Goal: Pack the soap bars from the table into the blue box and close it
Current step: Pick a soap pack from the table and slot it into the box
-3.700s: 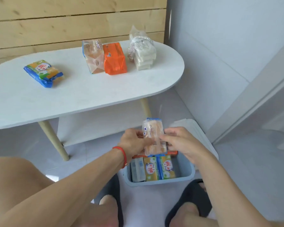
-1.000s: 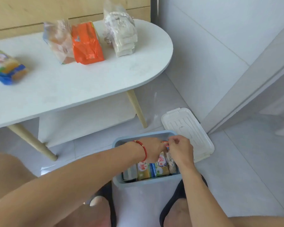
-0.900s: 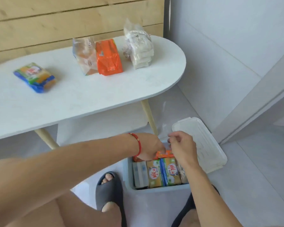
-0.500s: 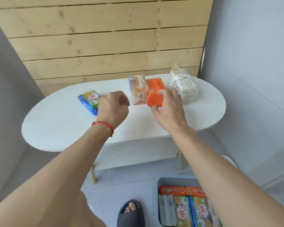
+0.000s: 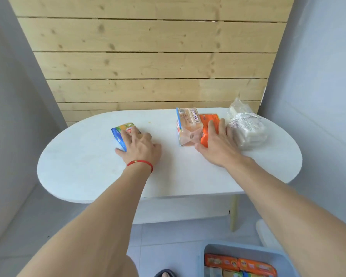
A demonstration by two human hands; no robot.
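On the white oval table (image 5: 188, 176) my left hand (image 5: 141, 146) lies over a blue and yellow soap pack (image 5: 121, 133), fingers curled round it. My right hand (image 5: 216, 143) grips an orange soap pack (image 5: 207, 126) that stands against a clear-wrapped tan soap pack (image 5: 187, 129). A clear bag of white soap bars (image 5: 246, 127) sits just right of my right hand. The blue box (image 5: 210, 249) is on the floor at the bottom right, open, with orange and yellow soap packs inside; my right forearm hides part of it.
A wooden plank wall rises behind the table, grey walls on both sides. The white box lid (image 5: 265, 233) lies on the floor right of the table leg (image 5: 234, 212). A dark slipper toe (image 5: 165, 273) shows at the bottom edge.
Both hands left the box and rose to the table. My left hand has come down on the blue and yellow pack, and my right hand has settled lower over the orange pack.
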